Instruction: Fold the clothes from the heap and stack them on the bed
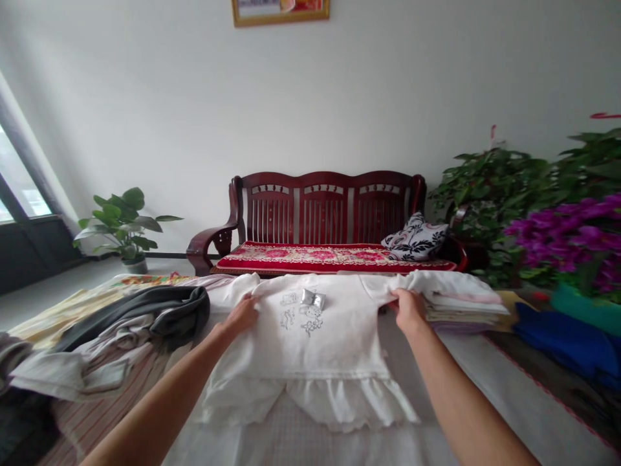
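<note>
A white long-sleeved children's top [330, 349] lies spread on the table, its ruffled hem toward me. Black line drawings and a shiny silver patch [313, 299] mark its chest. My left hand [244, 313] is closed on the top's left side, near the sleeve. On the opposite side, my right hand [406, 307] pinches the cloth under the other sleeve. That right sleeve reaches over a stack of folded clothes [466, 307].
Loose clothes [130, 323] are heaped at the left. Blue cloth [563, 340] and purple flowers [572, 236] are at the right. Behind the table stands a dark red wooden bench [320, 213] with a patterned cushion [417, 241]. A potted plant [129, 226] stands back left.
</note>
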### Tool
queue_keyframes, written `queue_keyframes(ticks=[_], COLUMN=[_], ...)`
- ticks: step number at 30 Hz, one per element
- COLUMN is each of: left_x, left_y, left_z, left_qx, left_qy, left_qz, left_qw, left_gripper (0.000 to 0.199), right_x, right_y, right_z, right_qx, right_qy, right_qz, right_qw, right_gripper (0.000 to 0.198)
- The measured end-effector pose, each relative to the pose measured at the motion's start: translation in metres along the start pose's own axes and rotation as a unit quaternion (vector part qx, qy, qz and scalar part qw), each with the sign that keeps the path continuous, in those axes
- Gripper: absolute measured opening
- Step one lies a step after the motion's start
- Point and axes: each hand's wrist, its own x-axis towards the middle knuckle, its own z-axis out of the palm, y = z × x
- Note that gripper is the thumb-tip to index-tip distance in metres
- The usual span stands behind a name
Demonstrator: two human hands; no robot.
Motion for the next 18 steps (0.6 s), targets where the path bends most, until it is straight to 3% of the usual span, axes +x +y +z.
queue_keyframes(ticks=[3,5,8,13,15,18], left_x=[-0.016,-0.03,-0.05,-0.086,-0.099,-0.112], left_y=[0.012,0.028,0.063,0.112,0.119,0.119], left_z=[0.009,0.014,0.021,0.041,0.051,0.06], left_qx=[0.032,0.067,0.096,0.043,0.042,0.051], left_qy=[-0.022,-0.008,0.008,-0.089,-0.132,-0.143], left_qz=[-0.006,-0.002,0.086,0.284,0.328,0.356], left_qw=[0.999,0.998,0.992,0.954,0.934,0.922], left_gripper=[0.043,0.043,0.045,0.054,0.058,0.061], right_x=[0.002,0.0,0.001,0.016,0.021,0.026], right_y=[0.022,0.033,0.034,0.016,0.014,0.022], right_z=[-0.014,-0.021,-0.022,-0.011,-0.01,-0.016], right_qx=[-0.015,-0.03,-0.064,-0.12,-0.117,-0.135], right_qy=[-0.001,-0.005,-0.024,-0.022,-0.022,-0.051], right_qz=[0.075,0.108,0.119,0.036,0.0,-0.051], right_qw=[0.997,0.994,0.99,0.992,0.993,0.988], right_gripper=[0.014,0.018,0.029,0.018,0.017,0.024])
